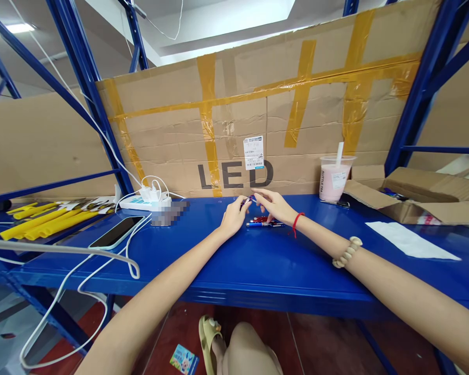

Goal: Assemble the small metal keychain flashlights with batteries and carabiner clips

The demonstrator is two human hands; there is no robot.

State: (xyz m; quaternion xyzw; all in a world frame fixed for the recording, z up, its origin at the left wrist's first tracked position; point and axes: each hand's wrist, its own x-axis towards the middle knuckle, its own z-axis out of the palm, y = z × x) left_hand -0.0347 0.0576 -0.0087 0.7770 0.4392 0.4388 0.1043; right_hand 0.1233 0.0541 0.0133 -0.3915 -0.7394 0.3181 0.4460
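Note:
My left hand [234, 216] and my right hand [275, 205] meet over the middle of the blue shelf [258, 260]. Together they pinch a small purple pen-like object [249, 199] between their fingertips. Under my right hand lie a few more pens [264, 223], blue and red, flat on the shelf. A red string circles my right wrist, and a bead bracelet sits further up that forearm.
A taped cardboard sheet marked LED [258, 130] backs the shelf. At left are a phone [117, 232], a white power strip [146, 200] with cables, and yellow tubes [50, 219]. At right are a pink drink cup [334, 179], an open carton [410, 195] and white paper [410, 241].

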